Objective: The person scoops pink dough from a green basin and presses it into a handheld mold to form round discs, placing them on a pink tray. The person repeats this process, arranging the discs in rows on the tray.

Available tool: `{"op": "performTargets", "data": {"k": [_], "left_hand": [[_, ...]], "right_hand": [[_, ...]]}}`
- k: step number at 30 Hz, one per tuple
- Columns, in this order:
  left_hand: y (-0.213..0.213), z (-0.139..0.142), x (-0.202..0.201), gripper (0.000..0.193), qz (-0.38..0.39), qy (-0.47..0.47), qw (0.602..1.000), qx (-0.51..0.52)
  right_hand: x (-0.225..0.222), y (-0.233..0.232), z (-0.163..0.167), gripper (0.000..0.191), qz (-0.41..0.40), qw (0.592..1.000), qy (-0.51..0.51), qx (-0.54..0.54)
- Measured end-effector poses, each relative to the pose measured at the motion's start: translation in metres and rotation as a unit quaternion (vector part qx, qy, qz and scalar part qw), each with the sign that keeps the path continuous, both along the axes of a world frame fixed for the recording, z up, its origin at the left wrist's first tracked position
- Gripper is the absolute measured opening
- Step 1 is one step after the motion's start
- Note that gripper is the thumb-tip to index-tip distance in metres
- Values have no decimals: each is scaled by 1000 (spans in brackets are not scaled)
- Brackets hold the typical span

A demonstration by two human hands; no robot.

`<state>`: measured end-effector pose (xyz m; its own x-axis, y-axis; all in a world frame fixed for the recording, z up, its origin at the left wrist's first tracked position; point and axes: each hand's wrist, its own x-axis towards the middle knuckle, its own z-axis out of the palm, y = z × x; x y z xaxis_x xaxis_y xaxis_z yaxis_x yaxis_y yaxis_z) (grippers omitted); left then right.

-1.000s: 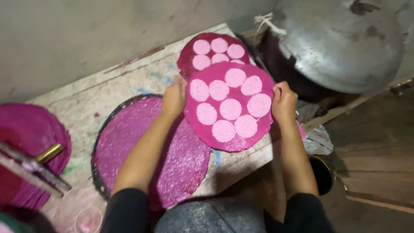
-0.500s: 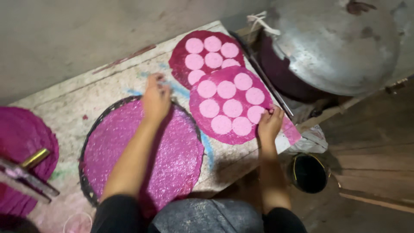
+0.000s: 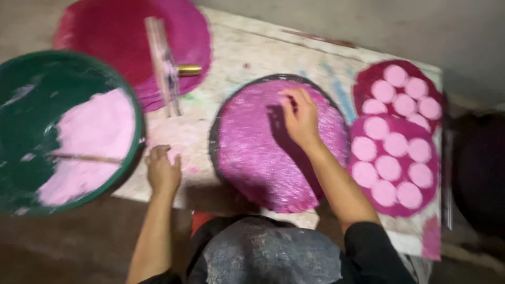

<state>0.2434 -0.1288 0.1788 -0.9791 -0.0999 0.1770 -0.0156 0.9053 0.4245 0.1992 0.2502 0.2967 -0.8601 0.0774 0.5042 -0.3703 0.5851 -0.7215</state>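
Note:
My right hand [image 3: 300,120] rests with its fingertips on a round, glittery pink mat [image 3: 263,152] in the middle of the worn board [image 3: 247,50], holding nothing. My left hand [image 3: 162,172] lies with curled fingers on the board's near edge, empty, just right of a green basin [image 3: 21,79]. The basin holds pale pink paste [image 3: 92,139] and a thin stick. To the right lie two dark pink round trays [image 3: 392,186], [image 3: 363,79], overlapping and each carrying several pale pink discs.
A stack of magenta round mats [image 3: 105,31] lies at the back left, with a flat stick and a gold-coloured piece [image 3: 188,69] across it. A dark pot [image 3: 481,168] stands at the far right, beyond the board's edge. A bare wall runs behind.
The view has swung left, bringing the green basin in. The tray of discs now lies on the board at the right. My right hand moved onto the glittery mat and my left hand to the basin side.

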Motion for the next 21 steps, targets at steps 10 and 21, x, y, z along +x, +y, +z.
{"op": "performTargets", "data": {"k": [10, 21], "left_hand": [[-98, -25, -12, 21, -18, -27, 998, 45], [-80, 14, -41, 13, -237, -41, 928, 283]], "right_hand": [[-128, -318, -51, 74, 35, 942, -326, 73], [-156, -347, 4, 71, -66, 944, -320, 41]]}}
